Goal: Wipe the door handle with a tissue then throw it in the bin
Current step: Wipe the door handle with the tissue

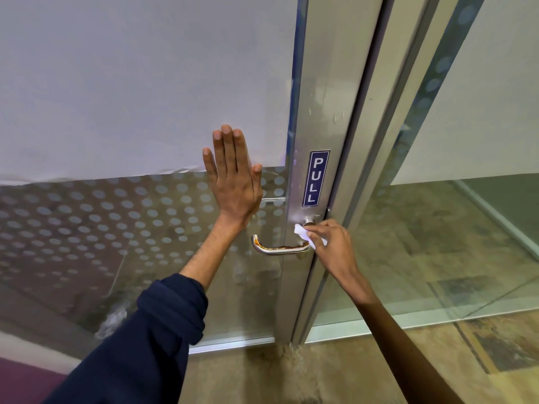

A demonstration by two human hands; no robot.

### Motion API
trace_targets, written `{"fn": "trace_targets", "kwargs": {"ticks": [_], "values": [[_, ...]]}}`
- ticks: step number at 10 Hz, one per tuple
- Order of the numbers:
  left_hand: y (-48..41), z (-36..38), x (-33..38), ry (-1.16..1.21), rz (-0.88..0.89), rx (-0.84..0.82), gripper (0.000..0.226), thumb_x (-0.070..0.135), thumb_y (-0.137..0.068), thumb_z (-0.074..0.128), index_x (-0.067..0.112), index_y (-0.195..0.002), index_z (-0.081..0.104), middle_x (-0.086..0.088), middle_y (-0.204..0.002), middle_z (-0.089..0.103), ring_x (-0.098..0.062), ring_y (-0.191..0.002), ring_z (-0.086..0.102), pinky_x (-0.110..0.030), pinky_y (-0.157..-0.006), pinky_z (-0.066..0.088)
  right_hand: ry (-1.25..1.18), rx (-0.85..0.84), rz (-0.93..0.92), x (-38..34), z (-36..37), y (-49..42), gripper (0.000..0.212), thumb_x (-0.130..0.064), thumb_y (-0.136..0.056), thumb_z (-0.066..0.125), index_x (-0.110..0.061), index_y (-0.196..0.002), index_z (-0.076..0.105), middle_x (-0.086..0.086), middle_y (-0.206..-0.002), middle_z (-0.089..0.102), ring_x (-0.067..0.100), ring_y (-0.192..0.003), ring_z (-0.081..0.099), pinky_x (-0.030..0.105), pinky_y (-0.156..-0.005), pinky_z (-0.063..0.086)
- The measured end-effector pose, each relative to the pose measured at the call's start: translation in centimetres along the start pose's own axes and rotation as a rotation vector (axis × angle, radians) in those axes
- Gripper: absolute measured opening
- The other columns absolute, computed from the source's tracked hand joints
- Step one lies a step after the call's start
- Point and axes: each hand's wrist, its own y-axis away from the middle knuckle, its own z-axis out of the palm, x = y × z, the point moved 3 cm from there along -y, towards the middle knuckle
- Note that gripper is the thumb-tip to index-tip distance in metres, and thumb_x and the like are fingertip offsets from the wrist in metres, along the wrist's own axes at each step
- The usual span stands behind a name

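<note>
A glass door [140, 217] fills the left of the view, its upper pane covered by plain white sheeting [131, 77] and its lower pane by a frosted film of pale dots [87, 223]. A brushed-metal stile [323, 112] runs down the door's right edge and bears a blue PULL sign [315, 178]. To the right stands a metal frame post [388, 126], then a fixed glass panel [455, 228] with a dotted strip along its edge. The floor [335, 374] is mottled tan. Lighting is even and diffuse.
</note>
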Motion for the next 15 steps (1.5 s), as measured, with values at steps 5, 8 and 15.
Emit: {"fn": "trace_targets", "kwargs": {"ticks": [5,8,15], "values": [[0.1,0.2,-0.1,0.004,0.027,0.037,0.059,0.041,-0.105,0.006,0.02,-0.157,-0.013,0.007,-0.165,-0.025,-0.012,-0.155,-0.018,-0.036,-0.128,-0.013,0.07,0.015,0.123,-1.8,0.6,2.4,0.021,-0.015,-0.093,0.061,-0.023,-0.106,0.076,0.002,-0.071,0.043,0.016,-0.068,0.047,0.026,-0.06,0.028],[0.1,-0.1,-0.3,-0.005,0.056,0.017,0.056,0.038,-0.107,0.005,0.021,-0.158,-0.01,0.005,-0.166,-0.024,-0.013,-0.156,-0.017,-0.036,-0.128,-0.012,0.106,-0.054,0.166,-4.3,2.8,3.3,0.023,-0.025,-0.094,0.061,-0.017,-0.111,0.074,0.014,-0.09,0.062,0.029,-0.086,0.061,0.033,-0.072,0.043],[0.2,-0.2,-0.9,-0.027,0.074,0.0,0.056,0.037,-0.107,0.007,0.019,-0.158,-0.009,0.005,-0.166,-0.022,-0.013,-0.156,-0.016,-0.036,-0.128,-0.012,0.372,-0.116,0.051,-9.1,6.6,2.1,0.034,-0.04,-0.099,0.047,-0.019,-0.1,0.073,0.005,-0.096,0.06,0.023,-0.095,0.051,0.033,-0.082,0.037]]}}
